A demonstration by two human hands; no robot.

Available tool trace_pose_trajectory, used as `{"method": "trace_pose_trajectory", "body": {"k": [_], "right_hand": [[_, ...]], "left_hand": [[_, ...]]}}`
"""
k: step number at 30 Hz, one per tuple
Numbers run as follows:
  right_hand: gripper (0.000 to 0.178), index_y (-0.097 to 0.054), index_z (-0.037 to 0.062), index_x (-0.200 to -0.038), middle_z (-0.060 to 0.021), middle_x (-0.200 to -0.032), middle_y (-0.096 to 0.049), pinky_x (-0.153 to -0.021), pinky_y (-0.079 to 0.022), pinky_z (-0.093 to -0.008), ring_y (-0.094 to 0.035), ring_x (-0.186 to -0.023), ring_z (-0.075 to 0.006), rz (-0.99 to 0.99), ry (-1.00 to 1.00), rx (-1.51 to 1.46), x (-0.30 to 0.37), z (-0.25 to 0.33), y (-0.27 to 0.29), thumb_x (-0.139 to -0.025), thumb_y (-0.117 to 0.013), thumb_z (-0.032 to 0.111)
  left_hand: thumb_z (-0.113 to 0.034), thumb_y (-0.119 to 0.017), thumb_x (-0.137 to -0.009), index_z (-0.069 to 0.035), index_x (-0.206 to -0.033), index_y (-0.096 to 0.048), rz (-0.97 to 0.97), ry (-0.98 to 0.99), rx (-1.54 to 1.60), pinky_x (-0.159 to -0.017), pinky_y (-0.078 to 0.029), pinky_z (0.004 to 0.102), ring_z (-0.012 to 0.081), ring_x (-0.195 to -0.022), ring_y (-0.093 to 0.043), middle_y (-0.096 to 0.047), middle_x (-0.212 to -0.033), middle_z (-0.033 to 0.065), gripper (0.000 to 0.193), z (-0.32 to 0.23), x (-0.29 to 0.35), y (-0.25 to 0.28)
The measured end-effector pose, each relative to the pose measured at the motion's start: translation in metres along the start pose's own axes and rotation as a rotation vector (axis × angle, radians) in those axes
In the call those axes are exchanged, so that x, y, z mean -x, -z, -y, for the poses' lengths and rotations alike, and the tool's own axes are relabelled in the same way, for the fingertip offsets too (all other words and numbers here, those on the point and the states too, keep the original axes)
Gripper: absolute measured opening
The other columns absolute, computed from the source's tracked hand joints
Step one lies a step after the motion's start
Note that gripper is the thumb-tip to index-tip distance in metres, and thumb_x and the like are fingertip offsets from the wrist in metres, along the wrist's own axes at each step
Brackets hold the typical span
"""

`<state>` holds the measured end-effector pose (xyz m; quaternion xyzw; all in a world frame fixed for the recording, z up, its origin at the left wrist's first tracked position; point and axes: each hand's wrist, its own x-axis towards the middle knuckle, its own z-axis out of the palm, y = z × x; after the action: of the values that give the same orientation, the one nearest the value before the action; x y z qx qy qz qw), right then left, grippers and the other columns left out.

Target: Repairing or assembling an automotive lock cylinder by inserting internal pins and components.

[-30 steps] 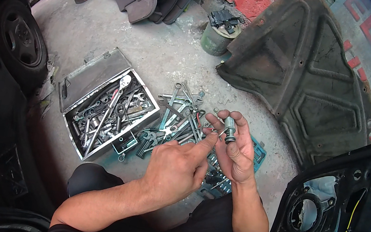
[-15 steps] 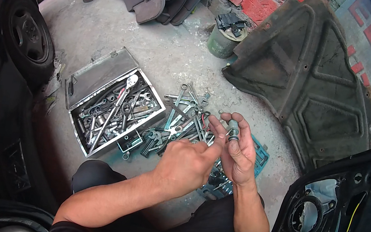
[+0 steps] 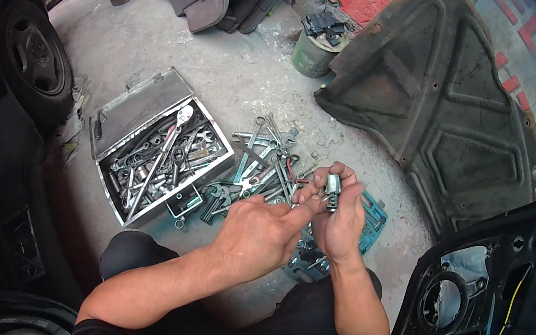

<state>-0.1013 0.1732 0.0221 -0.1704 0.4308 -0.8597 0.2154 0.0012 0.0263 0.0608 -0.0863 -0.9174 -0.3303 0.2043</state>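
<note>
Head view: the right hand (image 3: 340, 227) is clamped on a silvery cylindrical part (image 3: 332, 184), held just right of picture centre. The left hand (image 3: 259, 233) meets it from eight o'clock, fingertips together at the right fingers; whether they grip anything cannot be told. From the part, an open metal toolbox (image 3: 222, 162) lies at nine o'clock, loose wrenches (image 3: 257, 157) nearer at nine to ten, a blue case (image 3: 368, 241) at four.
</note>
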Motion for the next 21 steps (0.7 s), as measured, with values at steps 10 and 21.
{"method": "trace_pose_trajectory", "body": {"k": [10, 21], "right_hand": [[0.072, -0.061, 0.0040, -0.104, -0.0115, -0.089, -0.066, -0.062, -0.052, -0.0346, -0.055, -0.060, -0.0200, -0.423, -0.042, 0.002, -0.007, 0.002, -0.003, -0.109, -0.025, 0.066], [0.065, -0.062, 0.0014, -0.112, -0.0093, -0.092, -0.066, -0.050, -0.035, -0.0235, -0.042, -0.054, -0.0086, -0.352, -0.046, -0.029, -0.005, 0.001, -0.007, -0.110, -0.033, 0.059]], "left_hand": [[-0.002, -0.075, -0.079, -0.008, -0.140, -0.067, -0.022, -0.021, -0.059, -0.056, -0.047, 0.0374, 0.0218, -0.053, -0.060, -0.058, -0.063, 0.0021, 0.062, -0.010, 0.001, -0.014], [-0.007, -0.076, -0.081, -0.006, -0.137, -0.069, -0.042, -0.028, -0.143, -0.056, -0.044, 0.0358, 0.0192, -0.053, -0.059, -0.056, -0.062, 0.0007, 0.056, -0.007, 0.004, -0.019]]}}
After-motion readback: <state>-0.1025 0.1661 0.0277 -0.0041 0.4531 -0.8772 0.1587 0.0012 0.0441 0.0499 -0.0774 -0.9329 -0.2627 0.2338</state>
